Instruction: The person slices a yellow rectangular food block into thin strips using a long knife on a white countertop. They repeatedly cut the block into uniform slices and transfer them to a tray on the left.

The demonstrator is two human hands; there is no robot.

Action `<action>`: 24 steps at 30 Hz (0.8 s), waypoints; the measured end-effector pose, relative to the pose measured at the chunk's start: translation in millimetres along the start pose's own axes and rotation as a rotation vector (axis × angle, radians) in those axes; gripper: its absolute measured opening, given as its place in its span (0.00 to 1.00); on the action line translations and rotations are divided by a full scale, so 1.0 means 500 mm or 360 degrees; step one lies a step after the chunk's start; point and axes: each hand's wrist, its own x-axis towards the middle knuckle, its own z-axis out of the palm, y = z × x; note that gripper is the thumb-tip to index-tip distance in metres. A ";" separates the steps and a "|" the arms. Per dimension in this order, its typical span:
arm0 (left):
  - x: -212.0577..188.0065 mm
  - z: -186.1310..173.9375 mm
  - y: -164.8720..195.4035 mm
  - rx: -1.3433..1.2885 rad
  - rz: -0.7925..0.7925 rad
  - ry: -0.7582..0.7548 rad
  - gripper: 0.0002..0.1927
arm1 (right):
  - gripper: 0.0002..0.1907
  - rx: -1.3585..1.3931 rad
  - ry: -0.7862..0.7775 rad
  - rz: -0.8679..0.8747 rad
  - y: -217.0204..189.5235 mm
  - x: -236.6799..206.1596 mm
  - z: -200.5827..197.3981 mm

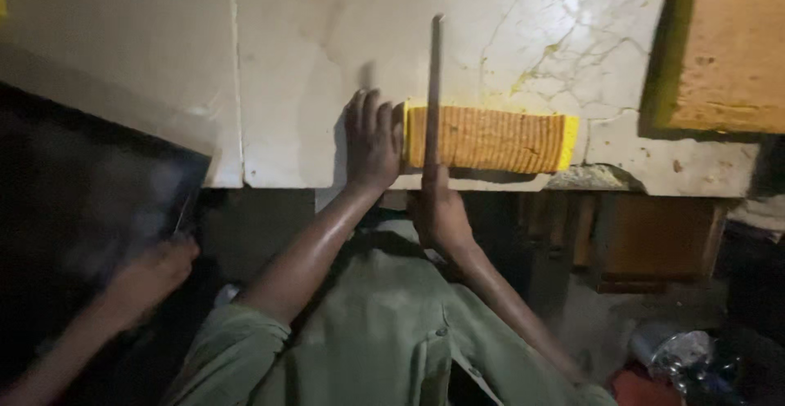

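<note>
Bracing my left hand (372, 140) flat and open against the end of the yellow sponge cake block (491, 139) at the counter's (286, 87) front edge, I grip the long knife (432, 87) in my closed right hand (440, 210), judging the block soft, light, crumbly, best steadied by its ends.

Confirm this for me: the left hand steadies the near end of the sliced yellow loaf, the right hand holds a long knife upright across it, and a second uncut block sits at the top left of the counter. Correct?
Not quite. In the head view the uncut block sits at the top right of the counter, not the top left. The rest holds: the left hand rests against the end of the sliced yellow loaf, and the right hand holds the long knife across it.
</note>
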 end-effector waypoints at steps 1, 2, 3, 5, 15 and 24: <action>-0.001 0.003 -0.003 0.0009 0.0093 0.0079 0.25 | 0.27 0.0077 0.0087 0.0033 -0.019 -0.007 -0.036; -0.003 0.006 -0.006 0.0022 0.0180 0.0158 0.27 | 0.28 0.0159 0.0168 0.0062 -0.034 -0.020 -0.071; -0.004 0.010 -0.008 0.0034 0.0261 0.0235 0.30 | 0.28 0.0200 0.0243 -0.0025 -0.039 -0.035 -0.105; -0.009 0.020 -0.005 -0.0012 0.0221 0.0200 0.25 | 0.28 0.0289 0.0394 -0.0199 -0.016 -0.067 -0.166; 0.177 -0.085 0.103 -0.0068 -0.0406 -0.0108 0.12 | 0.20 -0.0292 0.0818 -0.0162 0.346 -0.027 -0.379; 0.053 0.000 0.284 -0.0023 0.0182 -0.0019 0.60 | 0.24 0.0273 0.0566 -0.0412 0.429 0.074 -0.407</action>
